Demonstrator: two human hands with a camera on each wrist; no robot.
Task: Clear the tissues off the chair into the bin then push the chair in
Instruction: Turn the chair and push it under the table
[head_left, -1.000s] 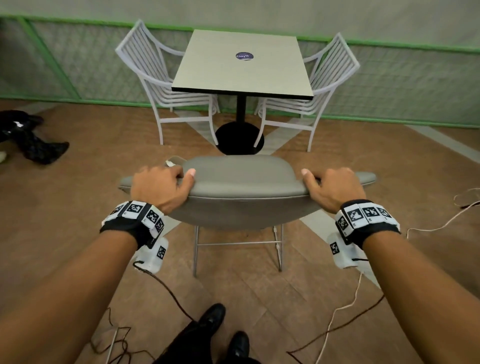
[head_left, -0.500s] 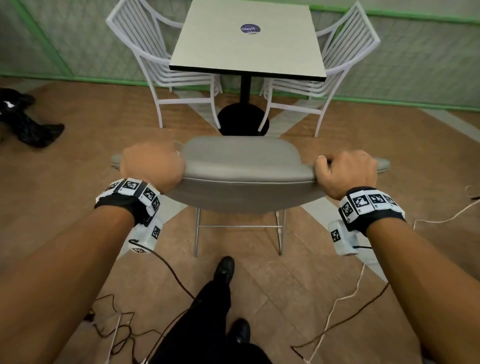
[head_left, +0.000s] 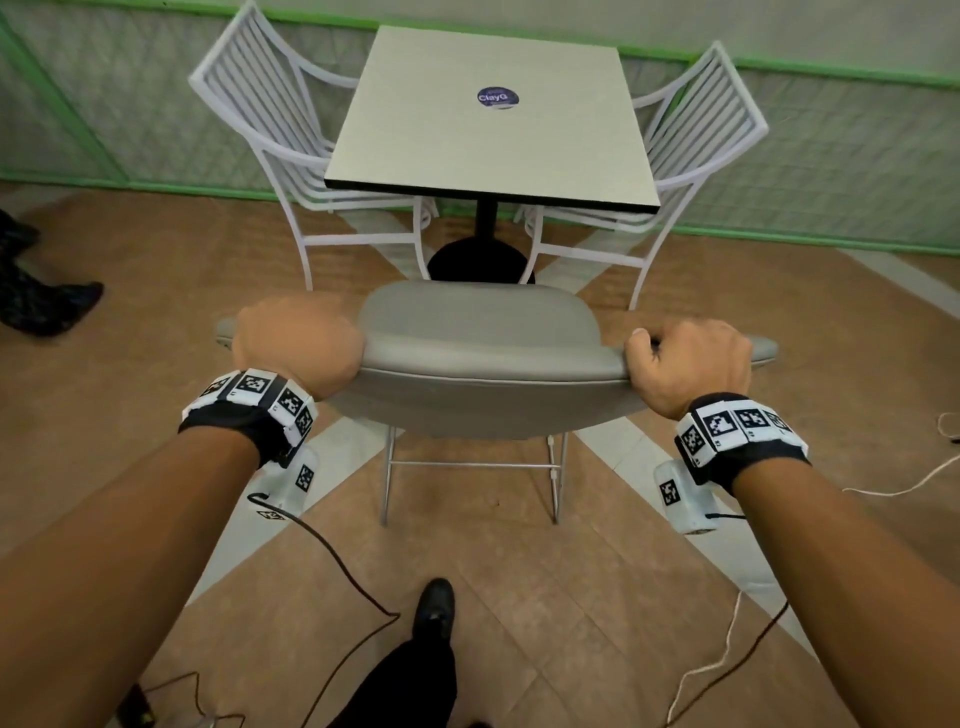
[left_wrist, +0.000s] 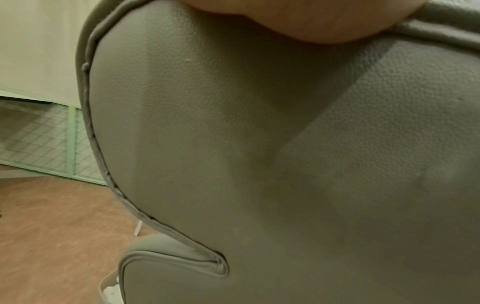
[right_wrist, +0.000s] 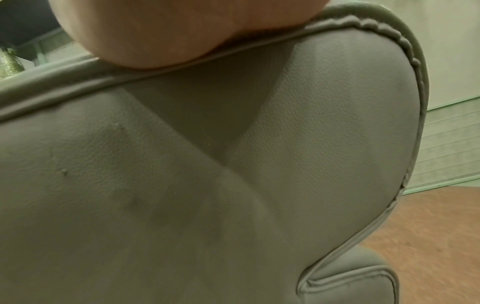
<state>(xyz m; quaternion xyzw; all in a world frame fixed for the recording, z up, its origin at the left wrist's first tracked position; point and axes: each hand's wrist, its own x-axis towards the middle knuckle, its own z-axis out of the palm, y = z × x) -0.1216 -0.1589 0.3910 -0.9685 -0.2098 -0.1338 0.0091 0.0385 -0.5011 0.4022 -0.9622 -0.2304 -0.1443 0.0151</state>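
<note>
A grey padded chair (head_left: 478, 332) stands in front of me, its back toward me and its seat facing the square table (head_left: 493, 114). My left hand (head_left: 296, 343) grips the left end of the backrest top. My right hand (head_left: 685, 358) grips the right end. The grey leather back of the chair (left_wrist: 285, 164) fills the left wrist view, and the same chair back (right_wrist: 207, 185) fills the right wrist view; the heel of each hand shows at the top. No tissue lies on the visible part of the seat. No bin is in view.
Two white metal chairs (head_left: 270, 135) (head_left: 691, 140) flank the table, whose black round base (head_left: 478, 260) sits just beyond the grey seat. Cables (head_left: 332, 561) trail over the brown floor near my shoe (head_left: 434, 608). A dark bag (head_left: 36, 296) lies far left. A green-framed mesh wall (head_left: 831, 156) stands behind.
Both hands have kept hold of the backrest while the chair moved forward toward the table. I have stepped after it, one foot now ahead.
</note>
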